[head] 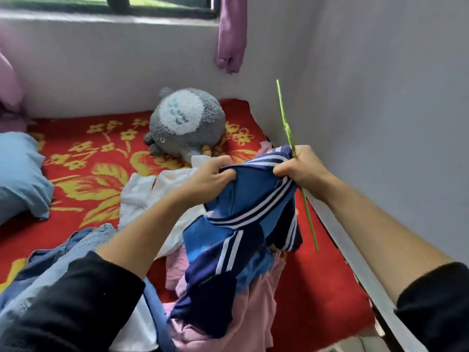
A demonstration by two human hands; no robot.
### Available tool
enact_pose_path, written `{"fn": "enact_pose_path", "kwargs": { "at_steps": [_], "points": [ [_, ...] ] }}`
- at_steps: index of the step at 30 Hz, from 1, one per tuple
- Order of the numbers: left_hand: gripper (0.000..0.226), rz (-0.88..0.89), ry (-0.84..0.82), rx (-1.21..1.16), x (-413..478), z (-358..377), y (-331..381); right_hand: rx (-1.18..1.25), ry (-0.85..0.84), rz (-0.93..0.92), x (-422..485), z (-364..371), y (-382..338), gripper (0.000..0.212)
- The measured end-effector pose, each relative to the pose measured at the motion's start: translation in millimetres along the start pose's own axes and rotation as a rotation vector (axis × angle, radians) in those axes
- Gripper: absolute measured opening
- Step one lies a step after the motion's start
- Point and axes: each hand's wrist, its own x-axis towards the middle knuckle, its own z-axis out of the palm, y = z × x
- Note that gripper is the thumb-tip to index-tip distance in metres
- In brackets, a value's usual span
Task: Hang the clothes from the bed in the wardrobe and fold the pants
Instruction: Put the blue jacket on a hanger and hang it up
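A blue garment with white stripes hangs lifted above the bed. My left hand grips its upper edge on the left. My right hand grips the other side of that edge together with a thin green hanger, whose wire sticks up above the hand and down below it to the right of the cloth. Under the garment lie a pink garment, a white one and denim pants, all on the red flowered bedspread.
A grey plush toy sits at the back of the bed by the wall. A light blue pillow lies at the left. The white wall and the bed's edge run close along the right. A purple curtain hangs by the window.
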Motion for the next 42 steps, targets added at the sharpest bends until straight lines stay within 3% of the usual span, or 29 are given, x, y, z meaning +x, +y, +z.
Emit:
{"fn": "enact_pose_path", "kwargs": {
  "at_steps": [2, 7, 9, 13, 17, 20, 25, 27, 32, 37, 39, 42],
  "points": [
    [0.028, -0.009, 0.079, -0.067, -1.2, -18.2, 32.4, -0.075, 0.134, -0.082, 5.6, -10.7, -24.9, 0.052],
    [0.019, -0.034, 0.327, -0.347, -8.7, -56.0, 111.1, -0.360, 0.509, -0.379, -4.9, -27.6, -84.2, 0.022],
    [0.024, -0.014, 0.448, -0.409, -10.2, -69.7, 136.6, -0.464, 0.571, -0.430, -6.9, -31.0, -94.0, 0.012],
    [0.014, 0.034, 0.685, -0.535, -9.8, -85.1, 169.0, -0.430, 0.518, -0.337, -10.6, -18.5, -100.5, 0.012],
    [0.012, 0.007, 0.856, -0.561, -11.9, -87.6, 169.5, -0.319, 0.239, -0.187, -12.0, -5.0, -106.6, 0.011],
    [0.021, 0.037, 0.878, -0.482, -21.5, -91.5, 166.8, -0.378, 0.205, -0.188, -10.5, -16.1, -120.6, 0.017],
    [0.024, 0.164, 0.839, -0.336, -34.1, -106.3, 179.6, -0.661, 0.570, -0.394, -0.2, -40.9, -146.4, 0.017],
    [0.026, 0.108, 0.791, -0.337, -38.9, -115.4, 189.9, -0.689, 0.602, -0.426, 4.8, -44.9, -153.5, 0.019],
    [0.025, -0.141, 0.474, -0.525, -53.9, -146.0, 190.6, -0.713, 0.653, -0.458, 9.9, -47.5, -153.6, 0.009],
    [0.021, -0.082, 0.702, -0.403, -55.5, -163.1, 173.8, -0.873, 0.606, -0.491, 16.3, -39.6, -137.1, 0.017],
    [0.020, -0.038, 0.769, -0.336, -55.7, -163.8, 164.2, -0.821, 0.536, -0.411, 21.2, -34.3, -122.6, 0.022],
    [0.016, -0.049, 0.764, -0.017, -53.7, -160.1, 132.8, -0.618, 0.406, -0.266, 28.2, -26.9, -93.6, 0.025]
  ]
}}
